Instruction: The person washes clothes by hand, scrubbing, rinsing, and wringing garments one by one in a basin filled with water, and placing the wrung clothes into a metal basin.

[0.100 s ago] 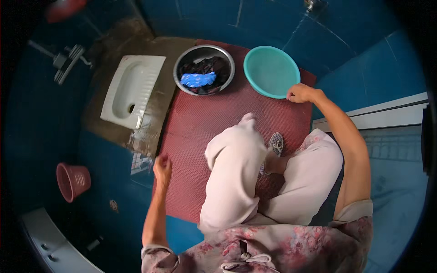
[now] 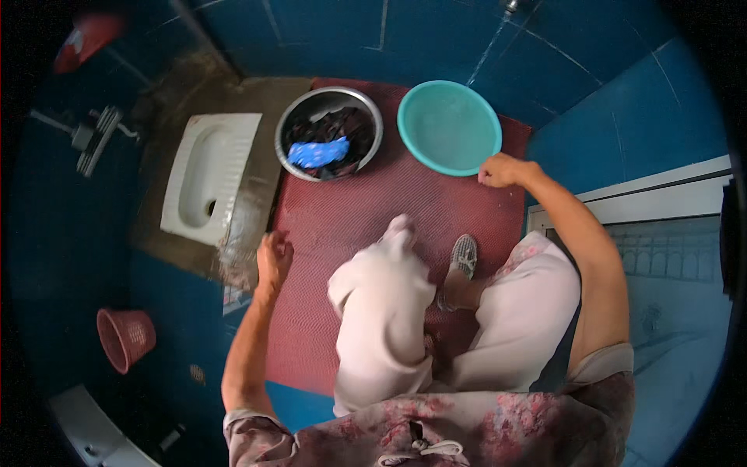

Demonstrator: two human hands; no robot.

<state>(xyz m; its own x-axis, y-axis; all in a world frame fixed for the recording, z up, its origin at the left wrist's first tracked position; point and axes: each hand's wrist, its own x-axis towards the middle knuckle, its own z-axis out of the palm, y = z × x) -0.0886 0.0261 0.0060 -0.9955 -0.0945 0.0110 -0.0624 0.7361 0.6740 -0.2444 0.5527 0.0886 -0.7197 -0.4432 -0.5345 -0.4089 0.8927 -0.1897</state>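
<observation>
My right hand [image 2: 502, 170] is closed at the near right rim of a round teal basin [image 2: 436, 166], its fingertips curled against the edge. Cloudy, pale water seems to fill the basin, which rests on a red textured mat [image 2: 311, 327]. Over the mat's left edge hangs my left hand [image 2: 273, 261], fingers loosely bent and apart, holding nothing. Left of the teal basin stands a steel basin [image 2: 375, 109] of dark wet-looking clothes [image 2: 350, 124], with a bright blue patterned cloth [image 2: 319, 152] on top.
A white squat toilet [image 2: 175, 194] is set in the floor on the left. A pink plastic basket [image 2: 127, 338] sits further down. A tap [image 2: 510, 6] juts from the blue tiled wall. My shod foot [image 2: 464, 255] stands on the mat; a white-framed doorway [image 2: 646, 194] is at right.
The view has shifted slightly, so both basins appear further left and lower. My left hand has moved forward along the mat's edge. My right hand stays at the teal rim.
</observation>
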